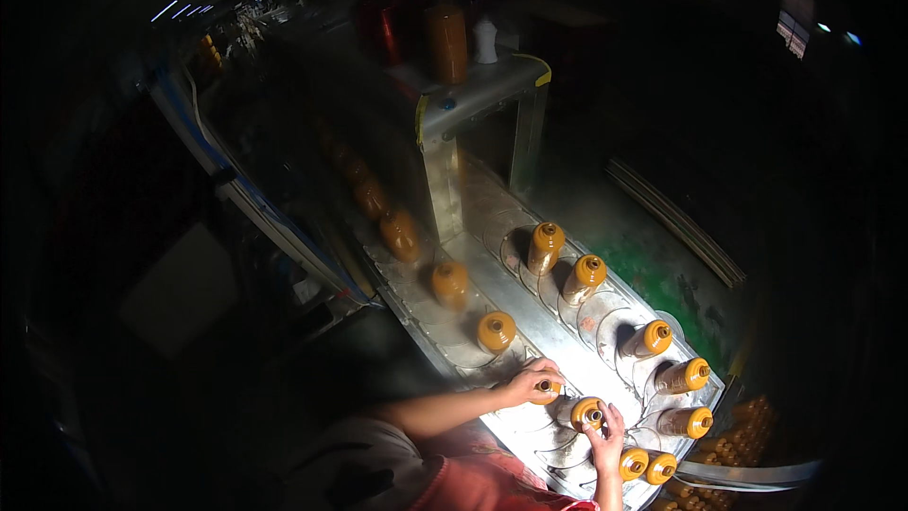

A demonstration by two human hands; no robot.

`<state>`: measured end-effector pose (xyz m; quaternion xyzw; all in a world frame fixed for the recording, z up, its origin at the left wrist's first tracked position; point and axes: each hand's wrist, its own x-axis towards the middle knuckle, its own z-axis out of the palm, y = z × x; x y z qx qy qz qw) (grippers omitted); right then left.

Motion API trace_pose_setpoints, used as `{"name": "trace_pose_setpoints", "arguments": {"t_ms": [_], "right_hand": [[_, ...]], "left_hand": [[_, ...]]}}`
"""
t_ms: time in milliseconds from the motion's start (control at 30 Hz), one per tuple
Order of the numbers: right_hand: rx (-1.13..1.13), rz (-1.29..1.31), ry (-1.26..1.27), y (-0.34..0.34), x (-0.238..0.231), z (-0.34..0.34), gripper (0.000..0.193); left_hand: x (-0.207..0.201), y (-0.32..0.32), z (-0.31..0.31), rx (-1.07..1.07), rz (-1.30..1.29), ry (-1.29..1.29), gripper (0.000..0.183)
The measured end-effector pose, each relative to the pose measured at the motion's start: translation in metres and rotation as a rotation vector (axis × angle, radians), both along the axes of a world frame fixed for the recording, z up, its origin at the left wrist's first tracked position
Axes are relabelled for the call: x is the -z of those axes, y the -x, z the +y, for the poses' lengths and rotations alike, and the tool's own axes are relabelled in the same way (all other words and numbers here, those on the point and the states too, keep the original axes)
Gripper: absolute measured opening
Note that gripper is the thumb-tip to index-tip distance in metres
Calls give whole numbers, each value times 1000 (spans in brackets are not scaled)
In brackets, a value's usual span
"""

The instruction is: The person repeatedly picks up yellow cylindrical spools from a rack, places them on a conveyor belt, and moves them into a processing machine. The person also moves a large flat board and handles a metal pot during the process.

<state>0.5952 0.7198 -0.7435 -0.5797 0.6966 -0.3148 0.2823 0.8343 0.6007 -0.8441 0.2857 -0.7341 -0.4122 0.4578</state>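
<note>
My left hand [530, 383] reaches over the near end of a metal conveyor table, its fingers curled round the top of a glossy amber-orange bottle [546, 394]. Just to the right, my right hand [607, 432] has thumb and fingers on the shoulder of a second amber-orange bottle [584, 410], which has a dark open neck. The lower parts of both bottles are partly hidden. Close below my right hand stand two more bottles, one amber bottle [633, 463] beside another bottle [661, 468].
Several bottles, such as this one [496, 331], line the left lane; others [546, 248] stand along the right edge. A metal frame [437, 180] spans the conveyor [473, 270], carrying a large amber container [447, 43] and a white bottle [485, 41]. Piled bottles [747, 435] lie lower right.
</note>
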Motion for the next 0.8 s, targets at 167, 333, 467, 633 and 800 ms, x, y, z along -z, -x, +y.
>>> {"name": "trace_pose_setpoints", "arguments": {"t_ms": [167,333,467,633,800], "right_hand": [[265,104,334,-10,58,-8,46],[365,-15,546,-10,68,21,25],[381,76,426,-2,60,11,30],[426,-5,429,-19,63,6,59],[398,-323,443,-7,75,96,49]], "left_hand": [[-4,24,-1,36,-58,131,39],[2,35,18,52,-140,6,57],[-19,35,22,-200,-252,115,73],[-20,6,59,-422,-136,207,60],[2,26,111,-233,-33,-156,42]]}}
